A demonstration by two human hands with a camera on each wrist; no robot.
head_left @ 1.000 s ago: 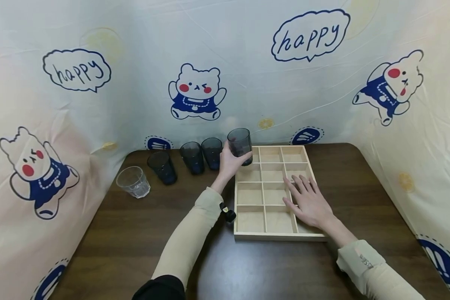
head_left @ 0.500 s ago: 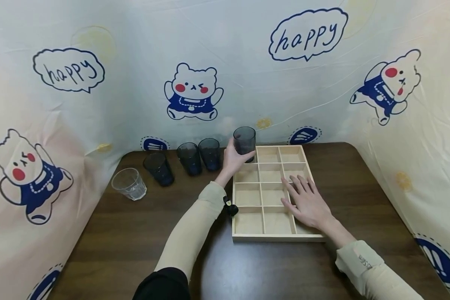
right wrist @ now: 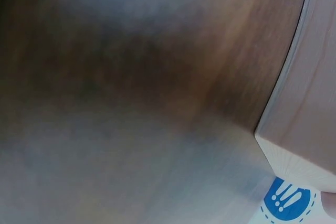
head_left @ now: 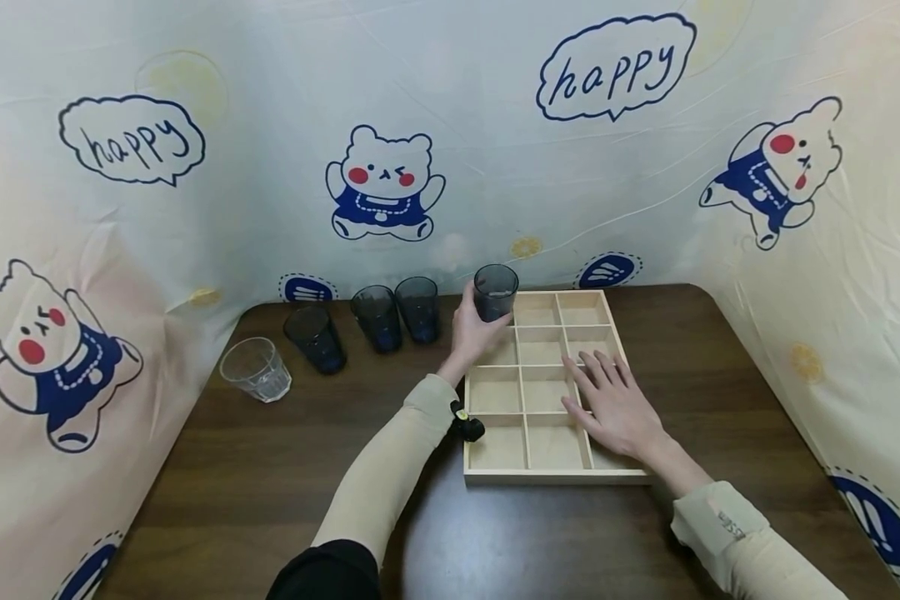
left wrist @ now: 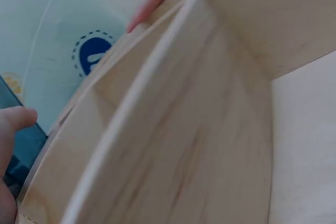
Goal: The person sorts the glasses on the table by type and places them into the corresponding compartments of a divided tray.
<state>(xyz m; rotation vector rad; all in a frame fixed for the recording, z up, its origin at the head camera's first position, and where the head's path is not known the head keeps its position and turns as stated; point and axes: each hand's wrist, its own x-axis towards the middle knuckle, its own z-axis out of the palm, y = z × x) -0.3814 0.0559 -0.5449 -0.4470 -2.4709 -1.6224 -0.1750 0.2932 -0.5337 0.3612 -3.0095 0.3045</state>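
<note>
In the head view my left hand (head_left: 474, 333) grips a dark tinted glass (head_left: 497, 292) upright over the back-left compartment of a light wooden divided tray (head_left: 558, 477). The lower part of this glass is hidden by the fingers and the tray, so I cannot tell whether it touches the bottom. The left wrist view has the thumb (left wrist: 16, 120) against the bluish glass (left wrist: 25, 150), close to the tray's edge. My right hand (head_left: 621, 408) rests on the tray's right side with its fingers spread, holding nothing.
Three more dark glasses (head_left: 315, 337) stand left of the tray towards the back of the brown table (head_left: 270, 483). A clear glass (head_left: 257, 369) stands at the far left. A printed curtain (head_left: 495, 125) closes off the back and sides.
My left hand has carried the dark glass a little to the right and then lowered it slightly at the tray's back-left corner. The right hand stays in place on the tray.
</note>
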